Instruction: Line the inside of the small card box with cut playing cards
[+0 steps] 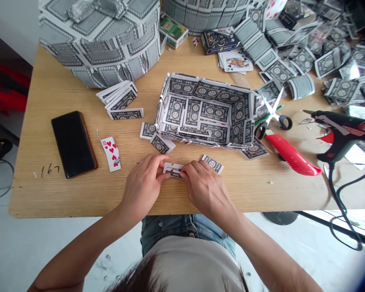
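Observation:
Near the table's front edge, my left hand (pixel 145 181) and my right hand (pixel 203 181) pinch the two ends of a folded playing card (pixel 173 170) with a dark patterned back. Its middle shows between my fingertips, low over the wood. Another patterned card (pixel 213 163) lies just beyond my right fingers, partly covered by them. Behind my hands stands an open box built of playing cards (pixel 214 142), its inside lined with dark card backs. Two loose cards (pixel 162 144) lie at its near left corner.
Left are a black phone (pixel 73 144), a ten of hearts card (pixel 111 154) and a fan of cards (pixel 121 97). Right lie scissors (pixel 273 111), a red-handled cutter (pixel 293 154) and a glue gun (pixel 337 129) with its cable. Large card-covered structures (pixel 103 52) and card piles fill the back.

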`<state>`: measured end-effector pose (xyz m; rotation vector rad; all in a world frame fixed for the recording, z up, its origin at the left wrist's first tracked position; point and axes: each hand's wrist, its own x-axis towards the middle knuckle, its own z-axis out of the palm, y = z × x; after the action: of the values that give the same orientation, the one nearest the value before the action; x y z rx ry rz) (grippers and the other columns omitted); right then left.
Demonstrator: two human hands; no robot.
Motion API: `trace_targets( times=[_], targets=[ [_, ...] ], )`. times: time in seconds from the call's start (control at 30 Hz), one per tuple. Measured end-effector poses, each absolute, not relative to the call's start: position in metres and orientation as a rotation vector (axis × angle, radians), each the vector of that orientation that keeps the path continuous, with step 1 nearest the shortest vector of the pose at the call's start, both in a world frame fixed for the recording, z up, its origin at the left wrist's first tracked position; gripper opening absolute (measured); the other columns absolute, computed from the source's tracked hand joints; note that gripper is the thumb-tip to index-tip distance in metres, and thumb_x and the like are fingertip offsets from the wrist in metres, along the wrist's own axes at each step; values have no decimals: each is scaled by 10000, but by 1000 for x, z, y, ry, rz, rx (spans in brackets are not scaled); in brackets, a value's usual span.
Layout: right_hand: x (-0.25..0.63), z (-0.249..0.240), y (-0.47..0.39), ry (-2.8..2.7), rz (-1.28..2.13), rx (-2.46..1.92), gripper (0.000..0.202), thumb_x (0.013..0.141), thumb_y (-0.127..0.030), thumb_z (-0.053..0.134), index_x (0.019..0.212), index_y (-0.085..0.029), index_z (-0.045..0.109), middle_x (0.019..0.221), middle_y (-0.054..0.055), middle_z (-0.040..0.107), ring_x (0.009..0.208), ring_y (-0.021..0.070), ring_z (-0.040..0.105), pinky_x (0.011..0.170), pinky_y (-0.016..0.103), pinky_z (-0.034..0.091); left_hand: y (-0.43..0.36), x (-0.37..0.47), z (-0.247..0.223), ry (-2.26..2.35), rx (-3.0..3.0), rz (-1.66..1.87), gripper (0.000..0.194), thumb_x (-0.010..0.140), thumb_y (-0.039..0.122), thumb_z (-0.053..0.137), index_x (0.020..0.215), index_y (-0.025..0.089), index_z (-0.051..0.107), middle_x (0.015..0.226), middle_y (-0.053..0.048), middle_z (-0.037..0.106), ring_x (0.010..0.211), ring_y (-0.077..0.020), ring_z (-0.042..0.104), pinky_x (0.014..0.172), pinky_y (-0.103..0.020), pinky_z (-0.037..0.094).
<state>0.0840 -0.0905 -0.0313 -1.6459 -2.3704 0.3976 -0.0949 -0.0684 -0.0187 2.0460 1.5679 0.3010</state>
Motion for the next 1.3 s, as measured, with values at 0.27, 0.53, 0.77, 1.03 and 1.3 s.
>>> trace_targets(
  times=[0.27, 0.53, 0.77, 1.03, 1.3],
  targets=[
    [73, -31, -94, -2381, 314, -1803, 165, 943, -152, 458, 799, -186, 531, 758, 57, 574, 728, 216, 506, 600, 313, 317, -65, -90, -16, 1593, 1956, 185, 392, 811, 113, 696, 1109, 238, 474, 888, 46, 662, 740, -165, 628, 754, -334, 408],
    [65, -29, -92, -2459, 259, -1891, 182, 871, -36, 448, 801, -198, 495, 743, 60, 568, 696, 221, 494, 557, 311, 288, -64, -92, -16, 1583, 2062, 229, 306, 858, 139, 647, 1070, 224, 443, 849, 43, 683, 683, -160, 636, 704, -306, 409],
    [81, -34, -95, -2365, 274, -1713, 219, 984, -209, 420, 797, -193, 533, 749, 50, 571, 716, 210, 481, 659, 314, 346, -68, -88, -19, 1597, 2215, 270, 211, 911, 146, 567, 1076, 203, 447, 814, 22, 692, 694, -176, 654, 661, -298, 414],
    [84, -34, -94, -2205, 274, -1838, 241, 982, -243, 451, 758, -210, 535, 713, 34, 561, 703, 204, 474, 662, 314, 341, -71, -79, -18, 1695, 2310, 246, 121, 939, 155, 522, 1039, 188, 462, 824, -7, 687, 751, -194, 661, 678, -328, 375],
    [81, -40, -99, -2061, 402, -1803, 171, 967, -211, 472, 804, -201, 521, 755, 51, 571, 716, 211, 454, 689, 325, 367, -72, -76, -20, 1716, 2358, 232, 77, 935, 175, 538, 1003, 178, 502, 782, -17, 676, 718, -196, 640, 671, -335, 361]
  ],
)
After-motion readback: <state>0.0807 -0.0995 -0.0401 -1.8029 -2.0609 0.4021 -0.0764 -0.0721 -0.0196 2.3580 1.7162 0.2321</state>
